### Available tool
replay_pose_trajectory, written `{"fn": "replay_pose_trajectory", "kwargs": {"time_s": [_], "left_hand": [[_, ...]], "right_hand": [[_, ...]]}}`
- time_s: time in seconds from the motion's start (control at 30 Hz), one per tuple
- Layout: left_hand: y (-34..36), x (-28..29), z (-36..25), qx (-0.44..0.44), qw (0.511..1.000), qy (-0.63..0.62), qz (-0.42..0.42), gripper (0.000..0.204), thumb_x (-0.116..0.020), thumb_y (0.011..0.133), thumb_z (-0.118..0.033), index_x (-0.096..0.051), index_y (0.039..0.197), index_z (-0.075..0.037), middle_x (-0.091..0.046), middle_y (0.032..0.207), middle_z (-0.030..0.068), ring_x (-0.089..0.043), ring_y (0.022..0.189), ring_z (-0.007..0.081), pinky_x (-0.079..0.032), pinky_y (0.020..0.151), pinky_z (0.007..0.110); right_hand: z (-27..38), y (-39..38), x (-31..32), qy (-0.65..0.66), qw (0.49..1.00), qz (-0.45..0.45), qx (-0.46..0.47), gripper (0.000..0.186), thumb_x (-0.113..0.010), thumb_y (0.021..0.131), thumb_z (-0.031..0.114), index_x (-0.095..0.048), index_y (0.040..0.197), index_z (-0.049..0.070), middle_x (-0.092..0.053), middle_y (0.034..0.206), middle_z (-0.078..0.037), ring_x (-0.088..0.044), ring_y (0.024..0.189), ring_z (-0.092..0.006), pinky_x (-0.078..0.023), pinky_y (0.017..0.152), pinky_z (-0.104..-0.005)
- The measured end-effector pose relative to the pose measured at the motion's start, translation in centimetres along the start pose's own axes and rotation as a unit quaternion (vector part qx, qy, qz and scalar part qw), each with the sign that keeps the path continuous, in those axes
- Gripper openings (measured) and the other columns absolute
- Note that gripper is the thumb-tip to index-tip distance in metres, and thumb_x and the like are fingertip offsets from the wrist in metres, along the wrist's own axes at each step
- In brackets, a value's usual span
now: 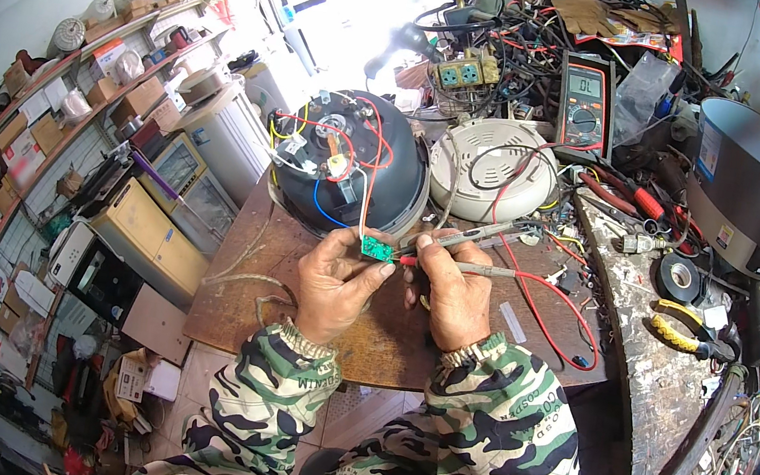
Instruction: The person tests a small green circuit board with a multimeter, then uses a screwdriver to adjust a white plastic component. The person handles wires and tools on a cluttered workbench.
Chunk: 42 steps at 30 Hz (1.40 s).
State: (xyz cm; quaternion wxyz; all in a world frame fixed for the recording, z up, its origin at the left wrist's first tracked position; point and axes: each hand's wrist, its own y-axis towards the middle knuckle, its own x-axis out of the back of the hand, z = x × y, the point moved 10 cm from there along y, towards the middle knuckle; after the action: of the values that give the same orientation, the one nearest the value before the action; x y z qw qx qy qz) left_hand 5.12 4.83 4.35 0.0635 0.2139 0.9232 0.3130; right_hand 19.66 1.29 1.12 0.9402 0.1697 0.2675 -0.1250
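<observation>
My left hand (333, 290) grips a small green circuit board (377, 248) by its edges, with white and blue wires running from it to a dark round appliance part (368, 198) behind it. My right hand (451, 302) is closed on two slim probes, one with a red section (409, 260), their front ends at the board's right side; exact contact is too small to tell. A red lead loops from the probes across the wooden bench (524, 357). An orange-edged multimeter (584, 106) stands at the back. A cream slotted base (489, 183) lies beside the dark part.
At right are a grey cooker body (746, 186), black tape (679, 281), yellow-handled pliers (680, 332) and a worn side board (622, 392). Tangled cables (517, 7) and a power socket (462, 73) fill the back. Cluttered shelves (66, 102) and cabinets (144, 237) line the left.
</observation>
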Motion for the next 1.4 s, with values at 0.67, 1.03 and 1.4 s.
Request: {"fn": "replay_pose_trajectory", "kwargs": {"time_s": [0.67, 1.03, 1.4], "left_hand": [[0.00, 0.00, 0.05, 0.006, 1.000, 0.021, -0.014, 0.035, -0.069, 0.087, 0.012, -0.058, 0.119, 0.005, -0.065, 0.114, 0.0088, -0.065, 0.102, 0.0140, -0.056, 0.090, 0.028], [-0.01, 0.26, 0.26, 0.012, 1.000, 0.007, -0.017, 0.035, -0.070, 0.085, 0.012, -0.058, 0.118, 0.006, -0.066, 0.111, 0.0085, -0.066, 0.100, 0.0145, -0.056, 0.089, 0.028], [-0.09, 0.03, -0.03, 0.006, 1.000, 0.018, 0.005, 0.032, -0.067, 0.088, 0.010, -0.058, 0.119, 0.005, -0.067, 0.115, 0.0098, -0.066, 0.103, 0.0139, -0.056, 0.090, 0.028]], "right_hand": [[0.09, -0.08, 0.07, 0.000, 1.000, -0.008, 0.001, 0.022, -0.061, 0.096, 0.020, -0.061, 0.094, -0.002, -0.060, 0.069, -0.007, -0.055, 0.050, -0.0132, -0.045, 0.043, -0.0265], [0.55, -0.12, 0.06, -0.039, 0.999, -0.001, 0.028, 0.025, -0.061, 0.095, 0.021, -0.063, 0.097, -0.004, -0.062, 0.072, -0.007, -0.056, 0.053, -0.0136, -0.046, 0.047, -0.0268], [0.22, -0.35, -0.10, -0.005, 1.000, -0.017, -0.007, 0.020, -0.061, 0.096, 0.019, -0.061, 0.095, -0.002, -0.060, 0.068, -0.007, -0.054, 0.051, -0.0133, -0.045, 0.045, -0.0273]]}}
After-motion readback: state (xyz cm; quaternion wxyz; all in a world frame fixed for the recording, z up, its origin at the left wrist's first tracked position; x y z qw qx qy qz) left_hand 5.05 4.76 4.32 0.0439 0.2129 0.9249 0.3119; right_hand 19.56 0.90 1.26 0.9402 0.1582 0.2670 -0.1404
